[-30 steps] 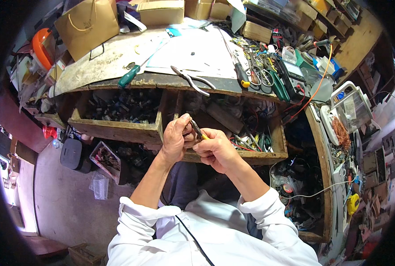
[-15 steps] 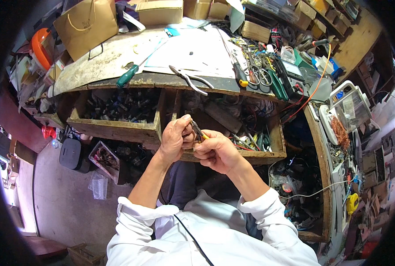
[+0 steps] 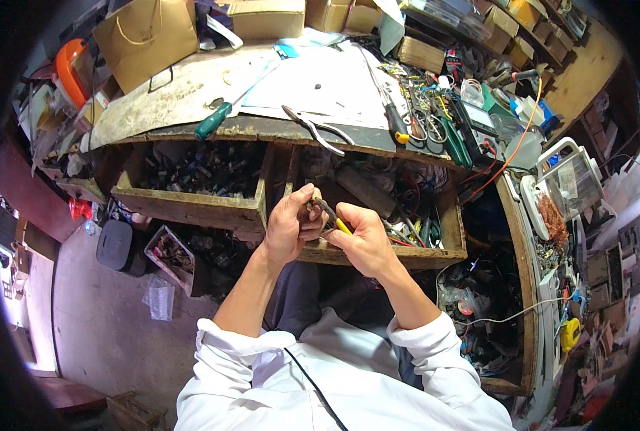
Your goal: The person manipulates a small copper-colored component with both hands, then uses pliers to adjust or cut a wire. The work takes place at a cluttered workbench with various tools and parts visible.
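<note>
Above the open right drawer, my two hands are close together. My right hand grips a small yellow-handled tool that looks like pliers; its dark metal head points up and left into my left fingers. My left hand is closed, thumb uppermost, around something small and dark at the tool's head. The fingers hide what that is. Beyond my hands, silver pliers lie with spread handles on the bench edge. A green-handled screwdriver lies to their left, and a black-and-yellow-handled screwdriver to their right.
The left drawer stands pulled out, full of small dark parts. Scissors, a meter and an orange cable crowd the bench's right. A paper bag and cardboard boxes stand behind. A grey bin stands on the left floor.
My right hand has shifted slightly right, and its fingers have changed position on the tool. More of the yellow handle shows now. My left hand stays closed by the tool's head.
</note>
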### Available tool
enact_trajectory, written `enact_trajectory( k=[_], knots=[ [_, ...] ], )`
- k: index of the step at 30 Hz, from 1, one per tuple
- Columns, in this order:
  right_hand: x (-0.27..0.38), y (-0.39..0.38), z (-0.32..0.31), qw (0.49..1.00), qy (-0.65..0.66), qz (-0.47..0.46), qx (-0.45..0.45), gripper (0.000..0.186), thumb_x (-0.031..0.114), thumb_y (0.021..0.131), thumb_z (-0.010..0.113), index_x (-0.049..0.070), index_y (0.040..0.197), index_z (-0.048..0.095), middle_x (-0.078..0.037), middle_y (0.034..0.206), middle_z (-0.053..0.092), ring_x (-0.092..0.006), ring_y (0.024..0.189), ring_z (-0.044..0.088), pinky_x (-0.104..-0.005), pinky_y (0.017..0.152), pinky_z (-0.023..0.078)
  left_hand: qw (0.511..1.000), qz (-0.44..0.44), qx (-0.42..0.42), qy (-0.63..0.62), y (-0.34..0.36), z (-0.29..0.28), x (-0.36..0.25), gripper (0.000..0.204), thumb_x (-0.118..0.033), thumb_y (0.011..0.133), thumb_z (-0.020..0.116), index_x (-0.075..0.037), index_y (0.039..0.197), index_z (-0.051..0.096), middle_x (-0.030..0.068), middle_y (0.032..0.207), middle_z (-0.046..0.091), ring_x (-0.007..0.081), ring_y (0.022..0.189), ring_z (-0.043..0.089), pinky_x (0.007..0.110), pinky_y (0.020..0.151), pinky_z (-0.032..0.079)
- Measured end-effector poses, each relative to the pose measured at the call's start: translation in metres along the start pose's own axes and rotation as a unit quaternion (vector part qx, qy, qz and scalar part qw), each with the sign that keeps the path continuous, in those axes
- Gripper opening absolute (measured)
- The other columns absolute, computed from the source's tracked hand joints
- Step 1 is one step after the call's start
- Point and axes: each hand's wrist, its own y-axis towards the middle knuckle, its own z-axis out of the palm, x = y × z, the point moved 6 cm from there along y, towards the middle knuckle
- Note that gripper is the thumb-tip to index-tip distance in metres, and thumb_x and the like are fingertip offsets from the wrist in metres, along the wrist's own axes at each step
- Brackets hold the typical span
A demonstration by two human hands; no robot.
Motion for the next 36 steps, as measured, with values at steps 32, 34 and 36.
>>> enact_trajectory(
  k=[32,34,36],
  knots=[
    [0.028,-0.013,-0.007,0.939,-0.290,-0.129,-0.128,0.024,0.007,0.074,0.072,0.003,0.081,0.049,-0.015,0.081,0.051,-0.0366,0.074,0.057,-0.0470,0.062,0.047,0.999,0.045,-0.023,-0.007,0.001,-0.002,-0.001,0.030,-0.034,0.112,0.050,-0.011,0.095,0.057,-0.0030,0.073,0.048,0.0054,0.057,0.039,0.022,0.048,0.030],
    [0.027,-0.014,-0.009,0.940,-0.290,-0.124,-0.131,0.024,0.008,0.075,0.072,0.002,0.081,0.049,-0.015,0.081,0.051,-0.0365,0.073,0.057,-0.0468,0.061,0.047,0.999,0.052,-0.017,0.002,0.001,-0.003,0.000,0.028,-0.035,0.112,0.050,-0.011,0.100,0.058,-0.0031,0.074,0.049,0.0051,0.061,0.042,0.022,0.051,0.033],
    [0.026,-0.014,-0.011,0.939,-0.293,-0.123,-0.132,0.024,0.008,0.075,0.072,0.002,0.081,0.049,-0.015,0.081,0.051,-0.0362,0.072,0.057,-0.0467,0.061,0.046,0.998,0.057,-0.019,0.011,0.001,-0.003,0.000,0.027,-0.035,0.112,0.050,-0.011,0.102,0.059,-0.0033,0.075,0.050,0.0049,0.062,0.044,0.022,0.052,0.034]
  ],
)
